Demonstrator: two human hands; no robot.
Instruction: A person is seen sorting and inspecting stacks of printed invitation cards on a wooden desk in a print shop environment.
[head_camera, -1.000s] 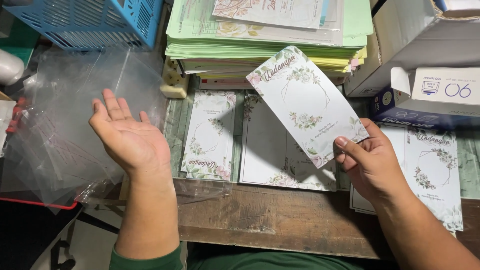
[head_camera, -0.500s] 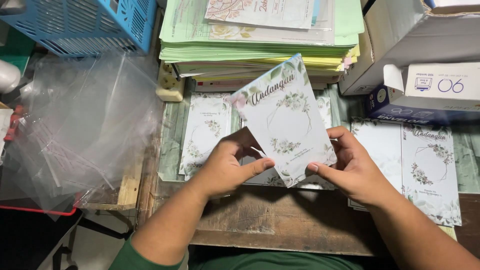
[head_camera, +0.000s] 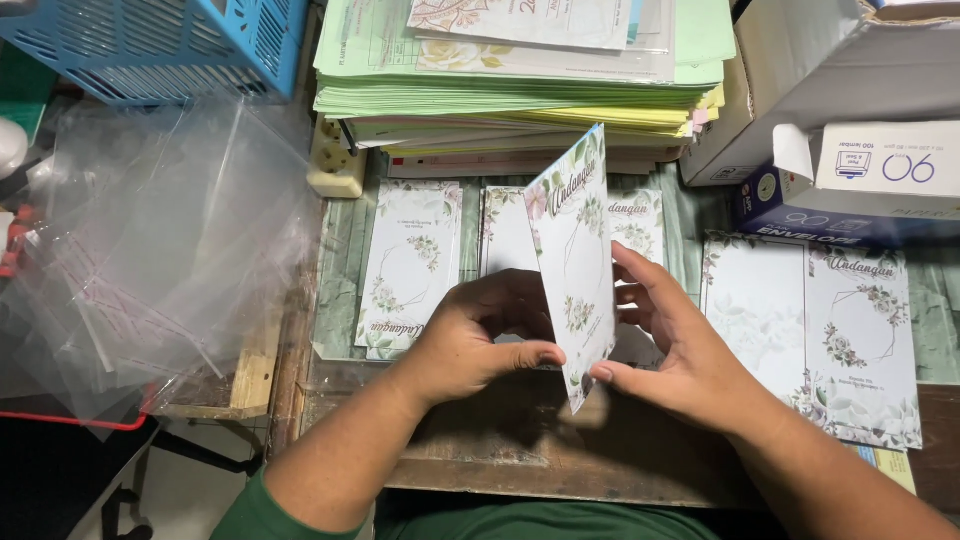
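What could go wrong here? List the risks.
1. The floral card stands on edge, pinched only at its lower corner by the left hand and right hand; it could crease or slip.
2. The loose clear plastic sleeves overhang the table edge and might slide off.

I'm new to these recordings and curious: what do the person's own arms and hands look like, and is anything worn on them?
Both are bare human hands, the left hand and the right hand, with no gloves, rings, watch or bracelets visible. The forearms are bare too. A dark green sleeve shows at the left upper arm near the bottom edge; the same green fabric runs along the frame's bottom.
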